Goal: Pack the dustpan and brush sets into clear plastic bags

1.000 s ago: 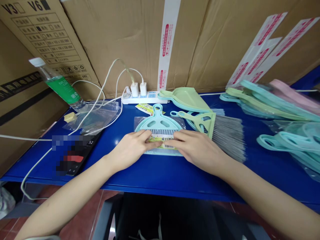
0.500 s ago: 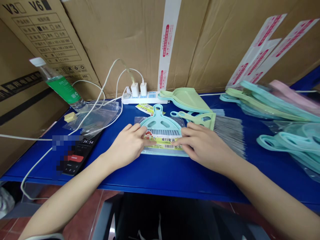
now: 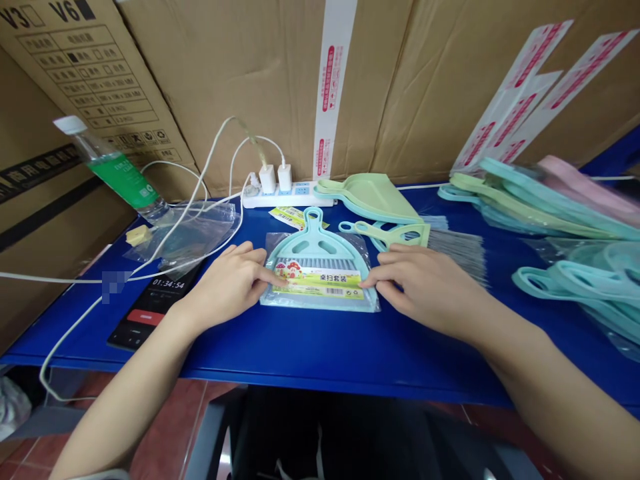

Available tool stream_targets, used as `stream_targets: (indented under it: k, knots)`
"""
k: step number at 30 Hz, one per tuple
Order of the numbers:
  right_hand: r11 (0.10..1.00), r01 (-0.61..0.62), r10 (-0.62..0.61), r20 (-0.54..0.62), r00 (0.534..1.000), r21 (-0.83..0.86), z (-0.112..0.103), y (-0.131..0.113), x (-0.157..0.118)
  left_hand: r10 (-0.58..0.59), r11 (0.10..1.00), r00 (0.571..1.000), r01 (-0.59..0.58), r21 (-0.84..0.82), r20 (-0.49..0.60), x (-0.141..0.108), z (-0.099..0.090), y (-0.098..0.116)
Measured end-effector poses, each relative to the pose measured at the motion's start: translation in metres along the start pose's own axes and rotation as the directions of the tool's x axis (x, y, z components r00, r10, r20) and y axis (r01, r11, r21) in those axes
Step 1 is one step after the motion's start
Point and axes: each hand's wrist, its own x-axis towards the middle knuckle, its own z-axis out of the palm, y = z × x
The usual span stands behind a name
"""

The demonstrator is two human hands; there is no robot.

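Observation:
A light-blue mini dustpan and brush set lies flat in a clear plastic bag on the blue table, handle pointing away from me. Across its lower half runs a yellow-green printed label with mushroom pictures. My left hand is at the label's left end, index finger stretched onto it, the other fingers loosely bent. At the right end, my right hand has its index finger touching the label's edge or the bag beside it. Neither hand grips the set.
Behind my right hand are a green dustpan and brushes with grey bristles. More bagged sets pile up at right. At left are a phone, a tilted bottle, clear plastic and white cables. A power strip sits by the cardboard boxes.
Both hands have drawn apart, the left one leftward and the right one slightly rightward, uncovering the label's ends and the bag's sides. The set stays in place.

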Motion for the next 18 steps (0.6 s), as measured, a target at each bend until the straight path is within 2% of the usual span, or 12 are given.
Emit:
stream_targets:
  k: [7,12,18]
  knots:
    - [1.0,-0.023,0.022,0.001,1.0,0.022,0.0,-0.001,0.001,-0.021,1.0,1.0,0.021,-0.015,-0.011,-0.004,-0.001,-0.011]
    - [0.998,-0.04,0.039,0.015,0.999,0.048,0.0,-0.003,0.002,-0.034,0.999,0.998,0.033,-0.018,-0.061,-0.005,0.002,-0.008]
    - [0.994,-0.015,0.018,-0.032,0.999,0.104,0.0,-0.007,0.003,0.057,0.997,0.99,-0.049,0.066,-0.132,-0.002,0.008,0.004]
